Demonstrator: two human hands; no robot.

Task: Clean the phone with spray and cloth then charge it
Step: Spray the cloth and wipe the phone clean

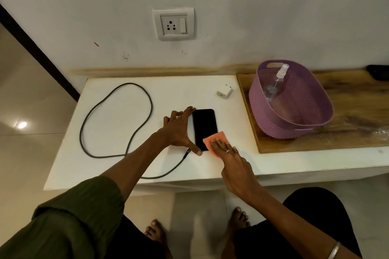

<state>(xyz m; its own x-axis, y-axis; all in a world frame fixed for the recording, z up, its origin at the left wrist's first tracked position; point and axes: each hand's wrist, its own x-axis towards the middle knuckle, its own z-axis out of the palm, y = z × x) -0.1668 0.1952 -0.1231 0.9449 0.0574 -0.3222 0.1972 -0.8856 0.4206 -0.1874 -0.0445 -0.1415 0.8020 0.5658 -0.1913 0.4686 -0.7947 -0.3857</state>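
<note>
Head view: nearest us, our right hand presses flat fingers on the orange cloth over the near corner of the phone, which lies face up on the white tabletop. Our left hand spreads open beside it, thumb and fingertips bracing its left edge. We judge the wiping step is in hand. The cable loops to the left, one end just by the phone's near end. Farther back sit the adapter, the spray bottle in the purple basket, and the wall socket. Next, charging calls for joining cable, adapter and socket.
</note>
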